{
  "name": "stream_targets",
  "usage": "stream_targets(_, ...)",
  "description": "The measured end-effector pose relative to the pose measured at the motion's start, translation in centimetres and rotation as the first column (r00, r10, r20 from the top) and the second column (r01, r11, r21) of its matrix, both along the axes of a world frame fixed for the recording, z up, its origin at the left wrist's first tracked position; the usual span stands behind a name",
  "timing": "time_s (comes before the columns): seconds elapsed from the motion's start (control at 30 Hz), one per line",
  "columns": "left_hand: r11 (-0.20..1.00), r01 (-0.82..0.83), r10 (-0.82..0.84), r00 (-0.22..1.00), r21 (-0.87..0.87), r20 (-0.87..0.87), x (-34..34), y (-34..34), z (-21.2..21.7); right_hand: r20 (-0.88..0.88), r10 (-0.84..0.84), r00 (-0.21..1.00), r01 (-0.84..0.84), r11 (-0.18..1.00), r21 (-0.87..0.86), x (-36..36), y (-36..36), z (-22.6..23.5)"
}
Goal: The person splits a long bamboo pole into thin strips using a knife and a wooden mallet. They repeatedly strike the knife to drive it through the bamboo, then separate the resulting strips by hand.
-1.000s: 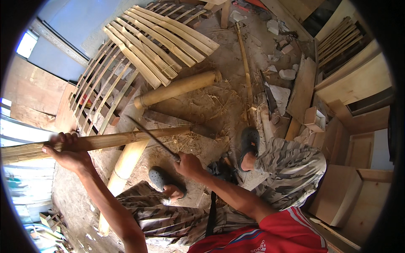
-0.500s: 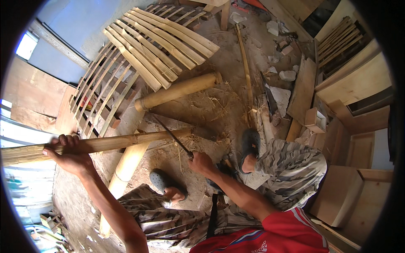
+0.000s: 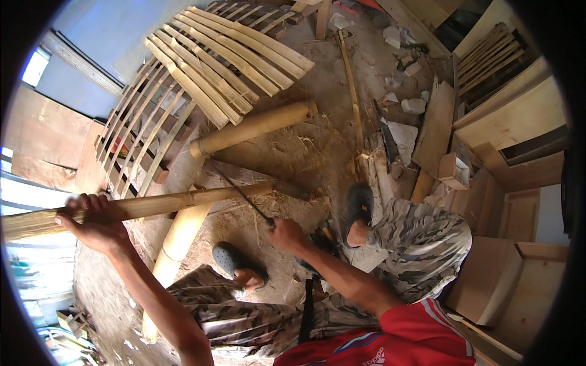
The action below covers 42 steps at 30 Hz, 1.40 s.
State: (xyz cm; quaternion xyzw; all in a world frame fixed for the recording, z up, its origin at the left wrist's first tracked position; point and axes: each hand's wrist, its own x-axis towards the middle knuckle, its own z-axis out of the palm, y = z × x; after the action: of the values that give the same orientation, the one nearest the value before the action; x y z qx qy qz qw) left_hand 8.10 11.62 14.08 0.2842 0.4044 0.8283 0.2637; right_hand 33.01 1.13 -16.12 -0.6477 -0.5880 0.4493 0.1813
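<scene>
A long split-bamboo slat (image 3: 162,205) reaches from the left rim to the middle of the floor, over a thick bamboo pole (image 3: 177,247). My left hand (image 3: 101,227) is wrapped round the slat near its left part. In my right hand (image 3: 287,235) is a knife by its handle, with its long, thin, dark blade (image 3: 241,193) pointing up and left across the slat. The blade appears to touch or pass over the slat; I cannot tell which. The slat's far left end runs out of view.
Split bamboo strips (image 3: 229,58) lie on a slatted frame (image 3: 143,131) at the back left. A bamboo log (image 3: 256,129) rests on the floor before them. Right of my feet are a saw (image 3: 389,143), boards (image 3: 434,125) and rubble. Wooden cabinets (image 3: 488,280) stand at the right.
The whole view has shifted slightly, so the scene sits a little further left. My hands keep their grips on the slat and the knife, with hardly any movement.
</scene>
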Motion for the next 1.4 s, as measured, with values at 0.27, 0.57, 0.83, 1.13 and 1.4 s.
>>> stream_targets(0.27,0.987,0.15,-0.148,0.988,0.049,-0.043,-0.7,0.1,-0.3,-0.053,-0.014,0.999,0.02,0.993,0.118,-0.7,1.2,0.9)
stream_targets(0.57,0.927,0.355,-0.336,0.93,0.121,-0.151,-1.4,0.0,-0.9,-0.094,0.04,0.995,-0.021,0.98,0.198,-1.1,1.4,4.1)
stream_targets(0.83,0.884,0.44,-0.424,0.897,0.158,-0.124,-2.4,0.0,-1.0,0.105,0.078,0.991,-0.069,0.994,-0.09,3.7,1.8,-0.9)
stream_targets(1.13,0.881,0.448,-0.432,0.893,0.152,-0.125,-2.5,0.1,-1.4,-0.103,0.013,0.995,0.005,0.985,0.173,-0.8,1.2,2.2)
stream_targets(1.4,0.91,0.385,-0.376,0.923,0.155,-0.084,-1.9,-0.2,-0.9,0.003,0.007,1.0,-0.007,0.996,0.086,1.3,0.7,0.3)
